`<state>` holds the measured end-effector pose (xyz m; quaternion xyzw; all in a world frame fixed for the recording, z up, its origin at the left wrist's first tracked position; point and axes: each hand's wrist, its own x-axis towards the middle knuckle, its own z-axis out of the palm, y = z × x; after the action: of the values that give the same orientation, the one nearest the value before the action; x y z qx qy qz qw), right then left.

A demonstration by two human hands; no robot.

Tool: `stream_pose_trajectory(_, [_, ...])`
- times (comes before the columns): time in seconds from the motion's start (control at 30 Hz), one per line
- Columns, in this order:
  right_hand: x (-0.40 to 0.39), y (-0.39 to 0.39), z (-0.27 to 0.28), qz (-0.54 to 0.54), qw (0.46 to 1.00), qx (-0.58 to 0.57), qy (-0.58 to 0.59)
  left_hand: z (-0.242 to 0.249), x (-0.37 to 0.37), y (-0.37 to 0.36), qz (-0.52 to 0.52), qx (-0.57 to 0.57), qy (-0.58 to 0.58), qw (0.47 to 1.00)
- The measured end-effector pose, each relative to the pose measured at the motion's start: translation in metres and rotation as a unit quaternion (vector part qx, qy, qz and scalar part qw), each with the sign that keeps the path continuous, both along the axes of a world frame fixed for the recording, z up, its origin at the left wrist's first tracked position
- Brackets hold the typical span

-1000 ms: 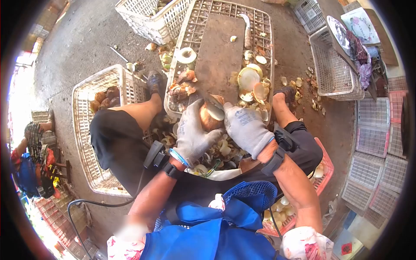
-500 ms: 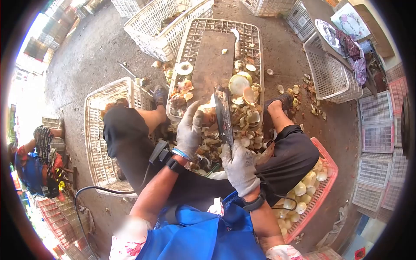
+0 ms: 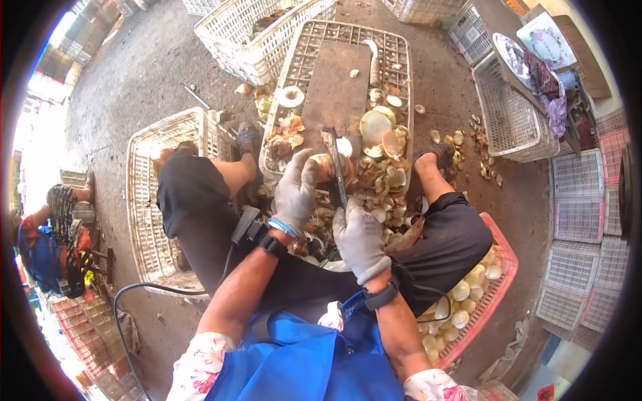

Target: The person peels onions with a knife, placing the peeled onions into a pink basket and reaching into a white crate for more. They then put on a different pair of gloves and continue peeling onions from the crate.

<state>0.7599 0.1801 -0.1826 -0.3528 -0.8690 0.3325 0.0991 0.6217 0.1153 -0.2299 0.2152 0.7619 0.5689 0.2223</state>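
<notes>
My left hand [image 3: 296,190], in a grey-white work glove, is closed around a brown-skinned onion [image 3: 324,167] at the near end of a wooden board [image 3: 334,87]. In my right hand [image 3: 362,240], also gloved, is a knife [image 3: 336,170] with a dark blade pointing away from me. The blade stands on edge against the onion's right side. Just right of the blade shows a white cut piece [image 3: 344,146]. The board lies on an upturned plastic crate [image 3: 409,107], with onion trimmings [image 3: 386,177] beside it and heaped below my hands.
A second knife [image 3: 374,67] with a curved pale blade lies along the board's right side. Peeled onions [image 3: 461,291] fill a pink crate [image 3: 511,267] by my right leg. White crates stand at left [image 3: 134,200] and ahead [image 3: 227,50]. Another person [image 3: 47,247] sits far left.
The knife blade has turned from its broad side to nearly edge-on and shifted slightly left. A white cut piece now shows at its right. The whole view has shifted slightly.
</notes>
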Motion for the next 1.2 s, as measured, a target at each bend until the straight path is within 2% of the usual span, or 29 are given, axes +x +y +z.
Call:
stream_pose_trajectory(0.07, [0.003, 0.006, 0.010, 0.015, 0.999, -0.020, -0.021, 0.005, 0.003, -0.002, 0.002, -0.019, 0.002, 1.000])
stream_pose_trajectory(0.13, [0.006, 0.010, 0.007, 0.026, 1.000, 0.010, -0.003, 0.018, 0.001, 0.003, -0.004, -0.061, 0.032, 0.998])
stream_pose_trajectory(0.2, [0.004, 0.011, 0.011, 0.033, 0.999, 0.000, -0.008, 0.021, -0.001, 0.006, -0.001, -0.056, 0.207, 0.977])
stream_pose_trajectory(0.27, [0.003, 0.013, 0.010, 0.043, 0.999, -0.016, 0.012, 0.028, -0.007, 0.010, -0.018, -0.030, 0.377, 0.925])
stream_pose_trajectory(0.3, [0.004, 0.014, 0.008, 0.043, 0.998, -0.033, 0.022, 0.028, -0.006, 0.009, -0.065, -0.026, 0.441, 0.895])
stream_pose_trajectory(0.4, [0.004, 0.017, 0.008, 0.046, 0.996, -0.071, 0.011, 0.026, 0.003, 0.015, -0.080, -0.038, 0.387, 0.918])
stream_pose_trajectory(0.63, [0.006, 0.024, 0.006, 0.069, 0.993, -0.086, -0.032, 0.017, -0.005, 0.013, -0.126, -0.090, 0.411, 0.898])
stream_pose_trajectory(0.73, [0.007, 0.024, 0.003, 0.064, 0.995, -0.078, -0.009, 0.008, -0.011, 0.017, -0.146, -0.113, 0.390, 0.902])
stream_pose_trajectory(0.93, [0.009, 0.020, 0.003, 0.058, 0.995, -0.086, 0.009, 0.007, -0.002, 0.020, -0.073, -0.064, 0.464, 0.880])
stream_pose_trajectory(1.03, [0.007, 0.018, 0.002, 0.052, 0.994, -0.091, -0.006, 0.006, -0.003, 0.018, -0.092, -0.088, 0.453, 0.882])
stream_pose_trajectory(1.13, [0.008, 0.018, 0.004, 0.046, 0.993, -0.105, 0.020, 0.015, -0.003, 0.015, -0.100, -0.082, 0.394, 0.910])
stream_pose_trajectory(1.2, [0.013, 0.014, -0.002, 0.041, 0.994, -0.087, 0.043, 0.014, -0.006, 0.010, -0.115, -0.028, 0.329, 0.937])
